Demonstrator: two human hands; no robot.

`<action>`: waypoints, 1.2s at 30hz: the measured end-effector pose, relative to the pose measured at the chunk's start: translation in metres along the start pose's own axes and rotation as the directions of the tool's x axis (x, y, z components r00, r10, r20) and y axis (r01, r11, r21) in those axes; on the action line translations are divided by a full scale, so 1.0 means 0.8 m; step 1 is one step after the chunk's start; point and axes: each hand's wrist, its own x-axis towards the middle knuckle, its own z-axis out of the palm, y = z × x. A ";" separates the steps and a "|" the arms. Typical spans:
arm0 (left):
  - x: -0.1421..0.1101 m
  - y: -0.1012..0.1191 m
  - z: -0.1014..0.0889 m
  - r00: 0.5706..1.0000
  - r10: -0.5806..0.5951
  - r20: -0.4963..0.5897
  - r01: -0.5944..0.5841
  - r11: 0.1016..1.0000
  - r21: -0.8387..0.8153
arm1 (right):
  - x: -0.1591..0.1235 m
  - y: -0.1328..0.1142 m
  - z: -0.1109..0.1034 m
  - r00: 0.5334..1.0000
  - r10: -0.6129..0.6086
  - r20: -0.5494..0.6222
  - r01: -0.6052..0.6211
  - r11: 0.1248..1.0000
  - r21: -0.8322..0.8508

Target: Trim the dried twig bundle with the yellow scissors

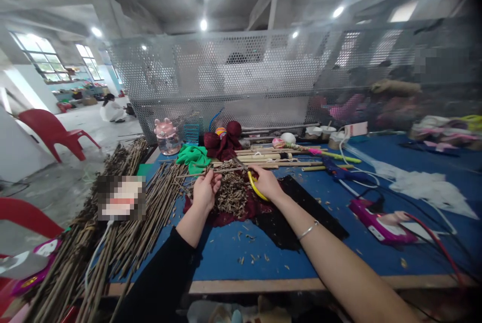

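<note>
My left hand (pixel 205 191) pinches a thin brown stick (pixel 230 170), which lies roughly level above a heap of dry brown clippings (pixel 231 195). In my right hand (pixel 265 182) is a pair of scissors (pixel 257 187) with yellow handles. Their blades point up and left, close to the stick's right end; whether they touch it I cannot tell. Under the heap spreads a dark red cloth (pixel 222 220), partly covered. Many long thin sticks (pixel 150 212) lie bundled to the left of my left hand. A black sheet (pixel 312 207) lies beneath my right forearm.
Behind the heap are a green cloth (pixel 194 156), dark red yarn balls (pixel 234 129), a pink-lidded jar (pixel 167 137) and bamboo rods (pixel 263 152). A blue glue gun (pixel 341 171) and a purple power strip (pixel 380 222) with cables are on the right. A perforated metal screen (pixel 226 82) borders the back.
</note>
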 end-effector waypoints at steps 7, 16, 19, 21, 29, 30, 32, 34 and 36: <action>-0.012 0.005 0.002 0.990 0.018 0.142 -0.029 0.997 0.078 | -0.005 0.002 0.004 0.999 0.038 0.005 -0.038 0.999 -0.035; -0.034 -0.002 0.012 0.936 -0.009 0.352 -0.051 0.985 0.163 | -0.037 -0.007 -0.051 0.998 -0.058 0.016 0.052 0.966 0.252; -0.034 -0.003 0.012 0.945 0.016 0.327 -0.070 0.986 0.153 | -0.050 -0.016 -0.064 0.963 -0.119 0.242 0.042 0.953 0.301; -0.033 -0.005 0.012 0.941 0.033 0.338 -0.107 0.974 0.201 | -0.054 -0.024 -0.067 0.946 -0.139 0.293 0.036 0.943 0.330; -0.045 -0.016 0.015 0.906 -0.030 0.423 -0.196 0.855 0.480 | -0.058 -0.041 -0.055 0.934 -0.218 0.285 0.118 0.936 0.331; -0.045 -0.018 0.014 0.896 -0.049 0.441 -0.200 0.843 0.500 | -0.059 -0.041 -0.052 0.939 -0.227 0.257 0.141 0.939 0.314; -0.044 -0.022 0.012 0.881 -0.078 0.466 -0.203 0.828 0.523 | -0.059 -0.041 -0.045 0.950 -0.242 0.196 0.183 0.943 0.278; -0.042 -0.026 0.010 0.881 -0.082 0.466 -0.204 0.822 0.531 | -0.059 -0.042 -0.038 0.957 -0.245 0.156 0.201 0.946 0.254; -0.042 -0.029 0.009 0.886 -0.077 0.457 -0.206 0.817 0.538 | -0.059 -0.042 -0.033 0.961 -0.238 0.143 0.199 0.950 0.239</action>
